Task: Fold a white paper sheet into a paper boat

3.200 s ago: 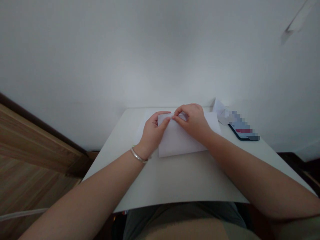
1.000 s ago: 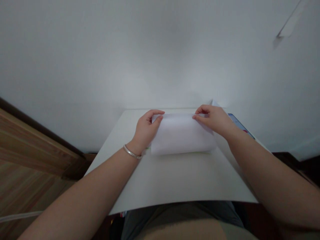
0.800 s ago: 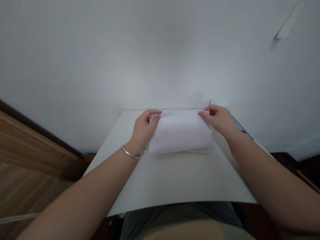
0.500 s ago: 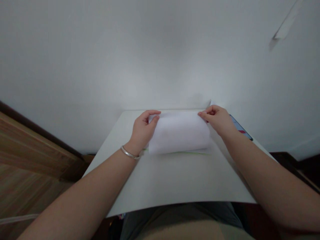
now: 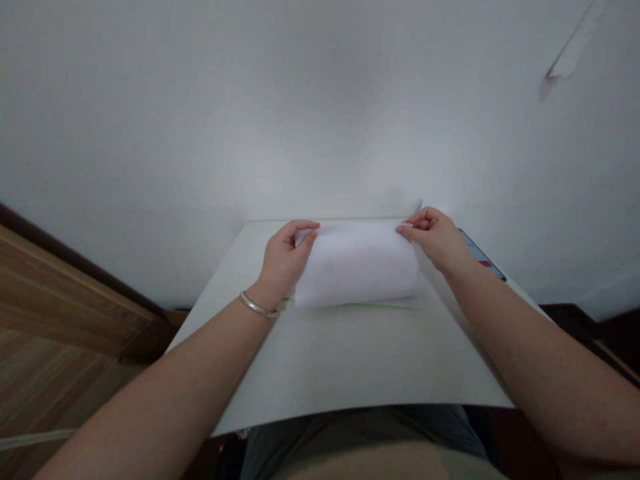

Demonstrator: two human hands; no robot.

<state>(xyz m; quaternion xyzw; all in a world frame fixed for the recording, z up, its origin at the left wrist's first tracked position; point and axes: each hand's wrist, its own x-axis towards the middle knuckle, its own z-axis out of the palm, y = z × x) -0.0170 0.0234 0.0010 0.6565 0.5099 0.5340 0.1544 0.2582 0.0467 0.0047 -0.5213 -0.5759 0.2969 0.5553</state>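
Note:
A white sheet of paper (image 5: 357, 263) curves over toward me above the table, its loose edge at the front. My left hand (image 5: 287, 255) pinches its far left corner between thumb and fingers; a silver bangle circles that wrist. At the far right corner, my right hand (image 5: 434, 237) grips the sheet the same way. A thin green edge (image 5: 385, 306) shows just below the paper's front edge; what it belongs to is hidden under the sheet.
The white table (image 5: 370, 367) stands against a pale wall (image 5: 320, 120). Beyond my right wrist lies a phone (image 5: 483, 255) with its screen lit, near the table's right edge. Wooden furniture (image 5: 60, 300) is at the left. A peeling strip (image 5: 573, 57) marks the wall.
The sheet and my left hand have shifted very slightly to the left. Both hands keep their hold on the paper, and everything else looks the same.

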